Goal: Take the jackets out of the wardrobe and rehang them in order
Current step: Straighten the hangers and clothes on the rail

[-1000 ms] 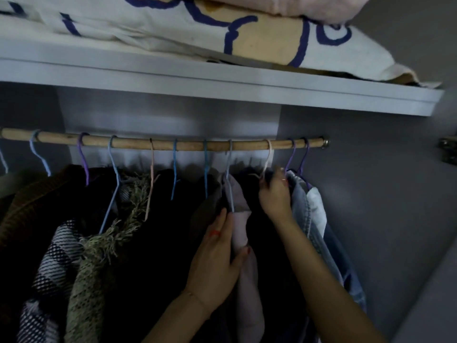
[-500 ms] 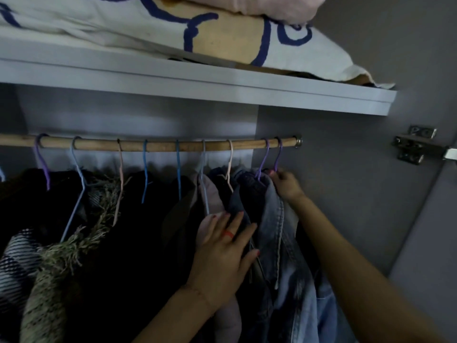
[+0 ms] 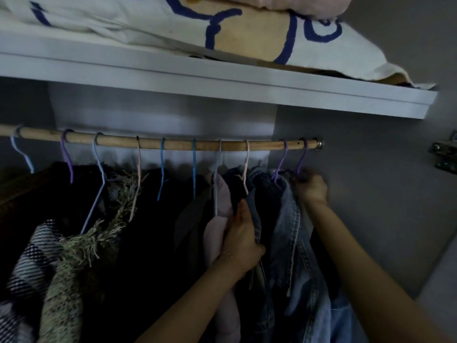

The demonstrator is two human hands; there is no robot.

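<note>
Wardrobe interior, left to right. A wooden rod [image 3: 173,144] carries ten hangers, counted by their hooks; one shelf [image 3: 222,87] above holds a folded blanket [image 3: 173,28]. Left of both hands hang a checked garment [image 3: 32,263], a fringed scarf [image 3: 81,256] and dark jackets [image 3: 148,231]. The left hand [image 3: 243,241], which half a second ago lay flat with fingers spread, now curls its fingers into the denim jacket [image 3: 289,219] beside a pink garment [image 3: 220,231]. The right hand [image 3: 312,185], which then sat closer to the rod's middle, now grips the base of the last purple hanger [image 3: 302,157], nearest the rod's end; what hangs from it is hidden.
</note>
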